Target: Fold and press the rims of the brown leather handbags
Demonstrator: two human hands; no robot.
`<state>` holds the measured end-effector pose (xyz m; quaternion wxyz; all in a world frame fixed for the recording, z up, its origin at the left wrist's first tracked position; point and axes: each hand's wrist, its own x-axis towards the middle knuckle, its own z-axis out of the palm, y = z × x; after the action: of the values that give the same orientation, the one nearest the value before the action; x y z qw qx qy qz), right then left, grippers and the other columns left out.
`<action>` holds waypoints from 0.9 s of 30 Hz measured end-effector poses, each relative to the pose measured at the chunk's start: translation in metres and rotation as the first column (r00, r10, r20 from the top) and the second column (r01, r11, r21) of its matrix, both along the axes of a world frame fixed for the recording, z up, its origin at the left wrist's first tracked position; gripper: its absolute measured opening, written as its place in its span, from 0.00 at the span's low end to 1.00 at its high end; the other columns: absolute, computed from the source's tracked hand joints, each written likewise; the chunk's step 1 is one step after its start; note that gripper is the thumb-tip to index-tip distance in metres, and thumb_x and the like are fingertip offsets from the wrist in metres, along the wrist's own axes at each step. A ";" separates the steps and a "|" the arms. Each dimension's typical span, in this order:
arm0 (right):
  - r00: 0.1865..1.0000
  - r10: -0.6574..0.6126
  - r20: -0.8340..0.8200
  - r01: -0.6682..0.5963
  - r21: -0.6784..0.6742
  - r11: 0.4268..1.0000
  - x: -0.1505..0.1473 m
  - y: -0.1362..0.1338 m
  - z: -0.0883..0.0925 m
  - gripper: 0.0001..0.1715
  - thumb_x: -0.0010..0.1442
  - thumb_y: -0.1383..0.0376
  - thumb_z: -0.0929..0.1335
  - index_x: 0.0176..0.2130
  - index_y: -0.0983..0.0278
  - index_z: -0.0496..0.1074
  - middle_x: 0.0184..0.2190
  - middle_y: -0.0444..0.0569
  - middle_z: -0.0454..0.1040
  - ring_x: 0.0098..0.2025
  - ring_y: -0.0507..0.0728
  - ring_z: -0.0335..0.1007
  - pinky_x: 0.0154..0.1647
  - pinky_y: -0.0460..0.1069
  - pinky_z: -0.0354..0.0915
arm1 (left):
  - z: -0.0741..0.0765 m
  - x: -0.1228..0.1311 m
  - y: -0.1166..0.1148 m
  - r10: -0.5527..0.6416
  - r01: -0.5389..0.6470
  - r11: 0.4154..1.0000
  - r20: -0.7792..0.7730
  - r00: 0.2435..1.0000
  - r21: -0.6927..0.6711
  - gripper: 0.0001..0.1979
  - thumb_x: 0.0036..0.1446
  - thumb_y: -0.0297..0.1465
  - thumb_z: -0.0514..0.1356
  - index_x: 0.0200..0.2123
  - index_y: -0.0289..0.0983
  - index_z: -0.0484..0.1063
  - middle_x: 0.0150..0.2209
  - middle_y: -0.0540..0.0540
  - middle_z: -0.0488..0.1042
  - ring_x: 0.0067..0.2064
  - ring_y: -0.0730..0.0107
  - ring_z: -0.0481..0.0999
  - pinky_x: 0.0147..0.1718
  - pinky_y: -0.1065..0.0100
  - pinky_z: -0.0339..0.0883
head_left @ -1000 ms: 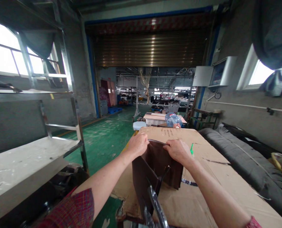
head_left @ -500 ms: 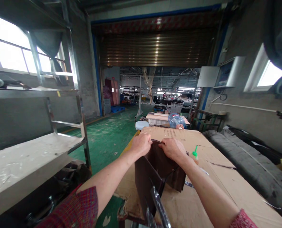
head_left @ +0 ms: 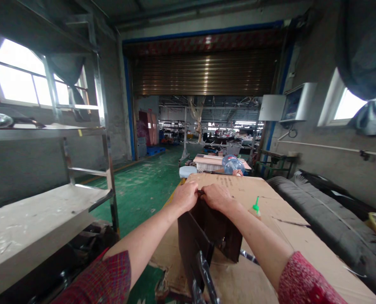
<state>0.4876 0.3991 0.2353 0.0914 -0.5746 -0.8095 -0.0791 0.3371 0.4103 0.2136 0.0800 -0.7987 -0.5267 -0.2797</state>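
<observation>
1. While the white shelf (head_left: 42, 204) sits off at the far left, well apart from you, your left hand (head_left: 185, 196) is closed, thumb and fingers pinching the top edge of the brown piece. It's barely moved relative to that edge, as far as I can tell.
2. Next over is the brown piece (head_left: 191, 245) itself, upright over the cardboard (head_left: 317, 255) right in front of you, panels splayed apart on the near side. Can't really tell how much weight the cardboard takes.
3. Those plastic-wrapped strips (head_left: 208, 274) hang in front of it, nearest you.
4. Your right hand (head_left: 217, 196) is the big change: a second ago there was a clear gap between your hands, and now it's slid in until they're almost touching. It's gripping the same edge, fingertips mostly hidden.
5. So what's that mean? I'd say you've got both hands on one short bit of edge now, with way less of it showing between them.
6. Further right, the green-tipped bottle (head_left: 256, 207) stands just beyond your forearm, then the grey roll (head_left: 305, 211) lies past the cardboard.
</observation>
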 end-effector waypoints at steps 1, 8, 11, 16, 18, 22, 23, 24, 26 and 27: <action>1.000 0.013 0.007 -0.013 -0.008 1.000 -0.001 -0.001 0.003 0.15 0.61 0.59 0.66 0.43 0.63 0.78 0.42 0.59 0.77 0.45 0.67 0.73 0.40 0.54 0.66 | 0.000 -0.001 0.000 -0.005 0.005 1.000 0.014 1.000 -0.008 0.06 0.54 0.28 0.56 0.25 0.39 0.64 0.31 0.48 0.70 0.34 0.66 0.72 0.28 0.68 0.52; 1.000 0.019 -0.021 -0.020 -0.029 0.999 0.010 -0.010 0.013 0.14 0.57 0.61 0.67 0.39 0.64 0.79 0.40 0.58 0.78 0.42 0.65 0.74 0.35 0.51 0.64 | 0.003 -0.014 -0.008 -0.103 0.114 0.993 0.284 0.953 -0.023 0.22 0.38 0.33 0.68 0.34 0.39 0.60 0.35 0.51 0.66 0.33 0.70 0.68 0.29 0.71 0.56; 0.998 0.041 -0.046 -0.044 -0.052 0.998 0.027 -0.011 0.008 0.12 0.56 0.61 0.68 0.35 0.64 0.79 0.38 0.55 0.78 0.40 0.62 0.73 0.33 0.48 0.62 | 0.005 -0.022 -0.011 -0.171 0.219 0.964 0.279 0.945 -0.149 0.24 0.34 0.30 0.68 0.35 0.38 0.61 0.36 0.51 0.66 0.34 0.71 0.67 0.28 0.72 0.57; 0.992 0.045 -0.121 -0.053 -0.061 0.997 0.041 -0.009 -0.011 0.12 0.58 0.63 0.65 0.35 0.64 0.78 0.35 0.51 0.78 0.37 0.57 0.72 0.31 0.47 0.58 | 0.004 -0.026 -0.012 -0.115 0.208 0.903 0.253 0.961 -0.377 0.16 0.38 0.28 0.65 0.33 0.38 0.65 0.27 0.54 0.66 0.29 0.72 0.66 0.25 0.72 0.52; 0.987 0.044 -0.156 -0.053 -0.056 0.997 0.040 -0.007 -0.017 0.13 0.59 0.63 0.64 0.36 0.63 0.77 0.34 0.50 0.78 0.37 0.57 0.72 0.32 0.47 0.57 | 0.003 -0.024 -0.013 -0.122 0.199 0.930 0.251 0.960 -0.308 0.15 0.40 0.27 0.63 0.33 0.38 0.65 0.28 0.54 0.67 0.30 0.72 0.67 0.26 0.72 0.53; 0.977 0.048 -0.207 -0.059 -0.047 0.997 0.039 -0.007 -0.021 0.12 0.59 0.61 0.65 0.35 0.63 0.77 0.34 0.50 0.77 0.37 0.57 0.71 0.32 0.47 0.57 | 0.004 -0.021 -0.016 -0.209 0.234 0.962 0.174 0.962 -0.139 0.13 0.42 0.24 0.59 0.34 0.38 0.64 0.31 0.52 0.69 0.34 0.69 0.69 0.30 0.71 0.56; 0.974 0.053 -0.219 -0.063 -0.042 0.997 0.040 -0.007 -0.021 0.12 0.59 0.61 0.65 0.35 0.63 0.77 0.34 0.50 0.77 0.37 0.58 0.71 0.32 0.47 0.57 | 0.005 -0.022 -0.017 -0.222 0.241 0.964 0.162 0.962 -0.115 0.13 0.42 0.23 0.59 0.34 0.38 0.64 0.32 0.51 0.70 0.34 0.69 0.69 0.31 0.71 0.57; 0.971 0.058 -0.230 -0.068 -0.036 0.997 0.042 -0.008 -0.022 0.12 0.59 0.61 0.65 0.34 0.62 0.76 0.34 0.50 0.77 0.37 0.58 0.71 0.32 0.47 0.57 | 0.005 -0.022 -0.019 -0.234 0.251 0.963 0.155 0.960 -0.097 0.12 0.42 0.22 0.58 0.34 0.38 0.65 0.33 0.51 0.70 0.35 0.69 0.69 0.32 0.71 0.58; 0.967 0.068 -0.246 -0.078 -0.029 0.997 0.044 -0.008 -0.022 0.12 0.60 0.61 0.64 0.33 0.62 0.76 0.34 0.49 0.77 0.36 0.57 0.71 0.33 0.47 0.57 | 0.006 -0.023 -0.021 -0.268 0.281 0.957 0.149 0.952 -0.073 0.12 0.42 0.22 0.58 0.33 0.38 0.66 0.36 0.50 0.69 0.36 0.69 0.70 0.33 0.71 0.59; 0.966 0.069 -0.248 -0.078 -0.028 0.997 0.045 -0.008 -0.022 0.12 0.60 0.61 0.64 0.33 0.62 0.76 0.34 0.49 0.77 0.36 0.57 0.71 0.33 0.47 0.57 | 0.006 -0.024 -0.022 -0.291 0.302 0.951 0.142 0.946 -0.062 0.12 0.43 0.21 0.58 0.34 0.38 0.67 0.37 0.50 0.69 0.37 0.69 0.70 0.34 0.71 0.60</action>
<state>0.5324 0.3908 0.2133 0.1834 -0.5513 -0.8138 0.0119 0.3135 0.3886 0.2199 -0.0311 -0.8514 -0.4156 -0.3185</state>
